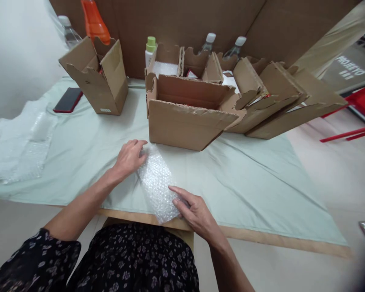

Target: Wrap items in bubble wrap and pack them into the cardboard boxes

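Observation:
A clear piece of bubble wrap (pixel 158 178) lies slantwise on the cloth in front of me, its lower end by the table's front edge. My left hand (pixel 130 157) holds its upper left edge with bent fingers and thumb. At the lower right edge, my right hand (pixel 193 209) grips it between thumb and fingers, the index finger reaching over the top. Whether anything is inside the wrap I cannot tell. Just beyond its upper end stands a wide open cardboard box (pixel 188 125).
More cardboard bins (pixel 280 89) stand in a row behind and to the right. At left are a tall cardboard holder (pixel 106 85), a phone (pixel 68 99) and a pile of bubble wrap (pixel 18 142). Bottles, one an orange bottle (pixel 95 24), line the back. A red chair (pixel 363 103) is at right.

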Demonstrator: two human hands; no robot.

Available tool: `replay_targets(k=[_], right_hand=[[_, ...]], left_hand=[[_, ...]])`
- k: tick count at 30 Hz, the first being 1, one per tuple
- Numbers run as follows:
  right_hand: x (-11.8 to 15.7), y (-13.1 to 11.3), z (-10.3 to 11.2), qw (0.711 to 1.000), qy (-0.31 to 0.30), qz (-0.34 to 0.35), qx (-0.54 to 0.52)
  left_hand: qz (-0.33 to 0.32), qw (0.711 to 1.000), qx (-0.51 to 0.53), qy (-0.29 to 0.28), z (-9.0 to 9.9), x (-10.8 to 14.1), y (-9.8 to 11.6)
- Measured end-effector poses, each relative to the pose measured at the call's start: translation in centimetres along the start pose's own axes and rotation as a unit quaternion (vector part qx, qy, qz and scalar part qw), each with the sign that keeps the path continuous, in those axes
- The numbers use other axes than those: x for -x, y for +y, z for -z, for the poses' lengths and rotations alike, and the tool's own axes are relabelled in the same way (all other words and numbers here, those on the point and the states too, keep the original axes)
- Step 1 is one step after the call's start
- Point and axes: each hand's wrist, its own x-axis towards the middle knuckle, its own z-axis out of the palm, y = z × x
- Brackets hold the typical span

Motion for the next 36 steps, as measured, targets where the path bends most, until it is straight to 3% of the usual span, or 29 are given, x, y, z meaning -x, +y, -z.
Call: replay_targets(k=[3,6,8,11,19,26,31,33,36], right_hand=[[0.1,0.0,-0.2,0.999,0.012,-0.024,-0.028],[-0.4,-0.1,-0.1,0.995,0.032,-0.056,-0.079],[-0.7,-0.3,-0.2,0.991,0.044,-0.067,-0.104],[-0.5,-0.5,-0.9,0.983,0.061,-0.093,-0.149],[1.8,0.4,-2.5,0.956,0.072,-0.169,-0.227],[0.9,0.5,-1.6,0.970,0.093,-0.127,-0.186],[0.6,0.4,0.0,0.984,0.102,-0.099,-0.109],[1.1,0.6,1.1,0.990,0.086,-0.073,-0.080],[2.3,0.9,2.7,0.998,0.012,-0.027,-0.055]], left_hand=[[-0.100,0.993,-0.004,0.064,0.2,2.1,1.2],[-0.238,0.967,0.094,-0.010,0.7,6.0,2.8],[-0.272,0.948,0.144,-0.081,0.9,8.5,3.6],[-0.264,0.940,0.174,-0.131,0.8,10.9,3.9],[-0.317,0.935,0.113,-0.112,-0.4,12.5,3.2],[-0.264,0.956,0.096,-0.082,-1.5,12.9,5.0],[-0.269,0.946,0.165,-0.070,-1.7,12.5,5.7],[-0.263,0.941,0.201,-0.065,-1.4,12.1,5.9],[-0.264,0.927,0.260,-0.058,-0.7,11.4,5.7]])
